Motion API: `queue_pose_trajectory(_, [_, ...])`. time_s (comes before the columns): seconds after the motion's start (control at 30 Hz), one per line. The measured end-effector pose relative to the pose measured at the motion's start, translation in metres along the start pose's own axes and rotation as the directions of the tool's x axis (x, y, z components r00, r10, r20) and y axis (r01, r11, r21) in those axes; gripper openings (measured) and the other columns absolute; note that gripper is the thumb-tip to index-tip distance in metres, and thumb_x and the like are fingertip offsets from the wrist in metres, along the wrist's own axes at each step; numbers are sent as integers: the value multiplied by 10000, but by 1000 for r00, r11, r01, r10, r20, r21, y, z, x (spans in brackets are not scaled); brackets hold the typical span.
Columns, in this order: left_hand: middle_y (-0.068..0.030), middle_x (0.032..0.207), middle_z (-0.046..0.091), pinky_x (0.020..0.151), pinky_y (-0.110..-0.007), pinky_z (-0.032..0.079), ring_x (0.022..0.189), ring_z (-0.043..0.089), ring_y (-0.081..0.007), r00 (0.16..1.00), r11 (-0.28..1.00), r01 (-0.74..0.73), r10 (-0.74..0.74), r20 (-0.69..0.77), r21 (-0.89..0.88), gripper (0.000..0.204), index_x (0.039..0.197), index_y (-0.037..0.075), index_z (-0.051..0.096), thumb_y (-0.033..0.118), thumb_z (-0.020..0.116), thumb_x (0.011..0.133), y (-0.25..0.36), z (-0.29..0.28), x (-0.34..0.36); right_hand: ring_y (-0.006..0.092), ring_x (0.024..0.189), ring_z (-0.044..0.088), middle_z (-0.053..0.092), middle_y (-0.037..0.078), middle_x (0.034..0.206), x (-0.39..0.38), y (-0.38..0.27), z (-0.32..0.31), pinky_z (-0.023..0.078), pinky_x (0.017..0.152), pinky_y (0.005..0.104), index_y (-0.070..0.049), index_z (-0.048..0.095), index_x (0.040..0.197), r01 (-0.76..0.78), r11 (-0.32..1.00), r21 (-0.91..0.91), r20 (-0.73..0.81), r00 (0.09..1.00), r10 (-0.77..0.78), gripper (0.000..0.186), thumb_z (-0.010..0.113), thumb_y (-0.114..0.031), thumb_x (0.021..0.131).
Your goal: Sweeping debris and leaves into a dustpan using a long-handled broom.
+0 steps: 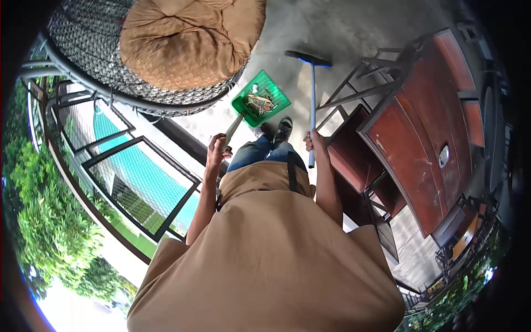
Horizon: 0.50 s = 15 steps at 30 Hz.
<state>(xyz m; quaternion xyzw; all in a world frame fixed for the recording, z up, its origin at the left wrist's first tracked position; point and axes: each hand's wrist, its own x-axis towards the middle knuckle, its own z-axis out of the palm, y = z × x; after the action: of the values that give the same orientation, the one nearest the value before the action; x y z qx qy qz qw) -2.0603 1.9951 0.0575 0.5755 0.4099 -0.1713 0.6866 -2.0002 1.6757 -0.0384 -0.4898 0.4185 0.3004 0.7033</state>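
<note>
My left hand (217, 148) is closed round the handle of a green dustpan (284, 103). Dry leaves and other litter (259, 103) lie in its pan, along with a small white scrap. My right hand (315, 142) grips the blue-grey stick of a broom (313, 91). The dark bristle head (308, 58) with its blue edge is at the far end, over the concrete floor, to the right of the dustpan and apart from it.
A netted round seat with a brown cushion (191, 44) stands at the far left. On the right is a reddish-brown wooden table (426, 133) with a brown chair (354, 149) beside it. A mesh railing (146, 185) runs along the left. My shoe (284, 128) shows near the dustpan.
</note>
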Motion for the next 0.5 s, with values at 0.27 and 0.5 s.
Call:
queue_pose_trajectory(0.27, [-95, 671, 496, 443, -235, 411, 485, 488, -141, 983, 942, -91, 35, -178, -322, 319, 1026, 32, 451, 250, 404, 798, -53, -42, -40, 80, 305, 294, 364, 14, 451, -4, 39, -28, 254, 296, 208, -48, 427, 827, -16, 911, -411, -4, 1000, 15, 306, 404, -352, 854])
queue_pose_trajectory(0.5, [-89, 696, 505, 455, -255, 422, 493, 493, -144, 942, 886, -109, -53, -332, -450, 341, 1034, 62, 459, 292, 416, 785, -80, -98, -72, 92, 318, 345, 406, 33, 489, -41, 69, -6, 298, 310, 238, -4, 455, 866, 26, 742, -670, 37, 999, -1, 338, 384, -335, 858])
